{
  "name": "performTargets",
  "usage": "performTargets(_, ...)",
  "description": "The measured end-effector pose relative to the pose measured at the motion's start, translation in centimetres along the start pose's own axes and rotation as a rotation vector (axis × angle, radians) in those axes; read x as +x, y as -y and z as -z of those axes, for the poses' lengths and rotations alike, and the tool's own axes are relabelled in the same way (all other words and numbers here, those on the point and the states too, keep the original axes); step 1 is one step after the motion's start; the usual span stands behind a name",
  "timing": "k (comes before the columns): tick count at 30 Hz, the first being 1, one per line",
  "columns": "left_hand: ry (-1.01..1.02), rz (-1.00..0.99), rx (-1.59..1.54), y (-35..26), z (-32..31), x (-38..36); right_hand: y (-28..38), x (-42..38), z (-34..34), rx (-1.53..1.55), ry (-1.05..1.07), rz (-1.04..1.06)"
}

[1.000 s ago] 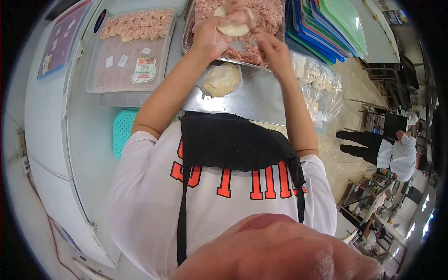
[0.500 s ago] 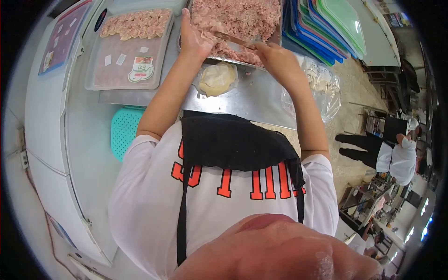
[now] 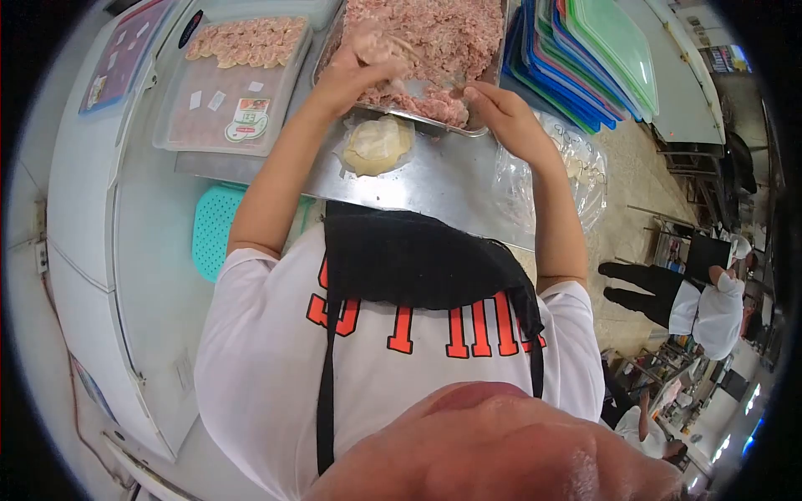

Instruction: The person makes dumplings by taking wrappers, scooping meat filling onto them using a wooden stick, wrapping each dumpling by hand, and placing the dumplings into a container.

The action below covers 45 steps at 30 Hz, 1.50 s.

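A metal tray (image 3: pixel 464 125) of pinkish ground meat (image 3: pixel 451 37) lies at the top of the view, under my hands. My left hand (image 3: pixel 351 77) is curled over the tray's left side around a pale dough wrapper (image 3: pixel 368 43) with meat on it, blurred by motion. My right hand (image 3: pixel 501 113) is closed at the tray's near right corner on the handle of a flat spatula (image 3: pixel 409 48), whose blade is smeared and reaches toward my left hand. Close below the tray sits a stack of round yellowish dough wrappers (image 3: pixel 378 146) on a plastic sheet.
To the left is a plastic container (image 3: pixel 213 138) with rows of formed dumplings (image 3: pixel 246 40). Stacked coloured lids (image 3: pixel 576 67) stand at the right, above a clear plastic bag (image 3: pixel 576 159). A turquoise perforated basket (image 3: pixel 215 234) sits lower left. Another person (image 3: pixel 706 301) stands far right.
My left hand has gone from flat and open-palmed to curled around the wrapper. My right hand has moved slightly down and right with the spatula. The view has shifted a little.
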State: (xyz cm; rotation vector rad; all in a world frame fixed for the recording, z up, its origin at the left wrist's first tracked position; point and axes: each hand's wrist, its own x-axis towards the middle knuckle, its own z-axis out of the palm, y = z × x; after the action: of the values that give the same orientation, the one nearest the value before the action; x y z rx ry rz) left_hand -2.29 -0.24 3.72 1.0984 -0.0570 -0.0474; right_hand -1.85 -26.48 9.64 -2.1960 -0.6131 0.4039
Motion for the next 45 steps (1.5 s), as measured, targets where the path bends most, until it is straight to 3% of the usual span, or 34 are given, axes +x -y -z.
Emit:
performTargets(2, 0.036, -0.488, 0.700, -0.1, 0.1, 0.2, 0.5, -0.6, 0.4, -0.017, 0.093, 0.079)
performTargets(3, 0.031, -0.490, 0.703, -0.6, 0.1, 0.2, 0.2, -0.7, 0.1, -0.017, 0.096, 0.084)
performTargets(5, 0.285, -0.211, 0.618, -1.6, 0.4, 0.0, -0.7, -0.7, -0.7, -0.032, -0.002, 0.293)
performTargets(6, 0.283, -0.210, 0.617, -1.6, 0.8, 0.2, -0.4, -0.9, -1.1, -0.032, 0.000, 0.293)
performTargets(8, 0.456, -0.163, 0.914, -1.4, 1.7, 0.7, 0.2, -1.1, -1.7, -0.056, 0.134, 0.063)
performTargets(12, 0.465, -0.165, 1.102, -0.5, 2.0, 0.2, -4.5, 1.3, -1.9, -0.087, 0.233, -0.070)
performTargets(14, 0.255, 0.006, 0.877, 0.4, 2.7, 0.0, -6.4, 2.2, -1.5, -0.355, -0.017, 0.332)
performTargets(15, 0.252, 0.004, 0.879, 0.8, 3.3, 0.2, -5.3, 2.1, -1.6, -0.355, -0.017, 0.336)
performTargets(17, 0.104, 0.204, 0.754, 1.6, 4.8, 1.4, -1.6, 0.8, -2.5, -0.610, -0.264, 0.205)
performTargets(19, 0.088, 0.199, 0.842, 1.7, 4.7, 1.8, -2.0, 1.0, -4.1, -0.530, -0.288, 0.277)
performTargets(21, 0.202, 0.054, 0.946, 0.7, 3.3, 1.5, -5.2, 2.3, -6.2, -0.503, -0.256, 0.286)
performTargets(22, 0.147, -0.166, 1.014, 2.2, 4.4, 1.6, -7.6, 3.0, -6.0, -0.650, -0.234, 0.166)
performTargets(23, 0.143, -0.177, 1.010, 1.7, 4.2, 1.3, -8.1, 2.9, -4.8, -0.659, -0.236, 0.172)
performTargets(25, 0.104, 0.023, 0.965, 0.0, 3.4, -0.1, -8.5, 2.2, -3.4, -0.781, -0.023, -0.115)
performTargets(26, 0.111, 0.021, 0.963, -0.8, 3.3, -0.2, -8.4, 1.5, -2.5, -0.653, -0.063, -0.058)
performTargets(27, 0.124, -0.031, 1.019, -1.4, 3.2, -0.3, -6.9, 0.6, -1.7, -0.654, -0.068, -0.074)
performTargets(29, 0.135, -0.094, 1.072, -1.5, 3.2, 0.5, -3.9, -0.3, 0.0, -0.355, -0.154, -0.150)
performTargets(30, 0.222, -0.338, 1.038, -1.1, 3.6, 1.5, -4.0, -0.6, 0.3, -0.158, -0.154, -0.100)
performTargets(31, 0.307, -0.582, 0.994, -1.5, 3.3, 1.8, -2.7, -0.8, 0.2, -0.160, -0.156, -0.100)
performTargets(32, 0.308, -0.584, 0.993, -1.8, 2.9, 1.7, -1.1, -0.9, -0.2, -0.124, -0.074, -0.073)
performTargets(34, 0.344, -0.187, 1.093, -4.1, 0.3, 0.5, -0.7, -0.4, -2.7, -0.108, -0.025, 0.049)
performTargets(38, 0.516, -0.266, 1.196, -0.2, 2.2, 3.3, -3.7, 0.9, -2.2, -0.085, 0.069, -0.073)
performTargets(39, 0.431, -0.195, 1.156, 0.5, 2.2, 3.2, -3.2, 0.9, -2.0, -0.079, 0.069, -0.071)
performTargets(41, 0.339, -0.129, 1.119, 1.3, 2.5, 3.8, -2.3, 0.6, -1.4, -0.528, -0.241, 0.169)
performTargets(43, 0.288, 0.162, 0.857, 1.8, 2.8, 4.5, -1.1, 0.5, -2.5, -0.589, -0.334, 0.200)
performTargets(45, 0.241, 0.066, 0.961, 2.8, 2.8, 4.7, -2.6, 0.8, -4.0, -0.581, -0.293, 0.179)
